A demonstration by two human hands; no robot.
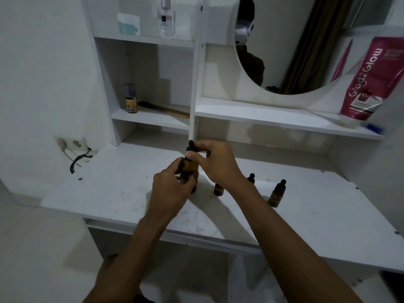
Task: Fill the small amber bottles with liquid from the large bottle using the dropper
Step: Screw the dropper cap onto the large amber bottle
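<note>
The large amber bottle (189, 169) stands on the white vanity top (122, 189), with my left hand (172, 189) wrapped around its body. My right hand (218, 162) pinches its black dropper cap (190, 147) at the neck. To the right stand small amber bottles with black dropper caps: one (218, 189) partly behind my right wrist, another (251, 178) just past my forearm, and a third (277, 193) furthest right.
Shelves rise behind the vanity top, holding a small yellow-labelled bottle (131, 99) and a comb (166, 109). A pink tube (369, 77) leans at the right beside a round mirror (295, 44). A wall socket with a black cable (74, 147) is at the left.
</note>
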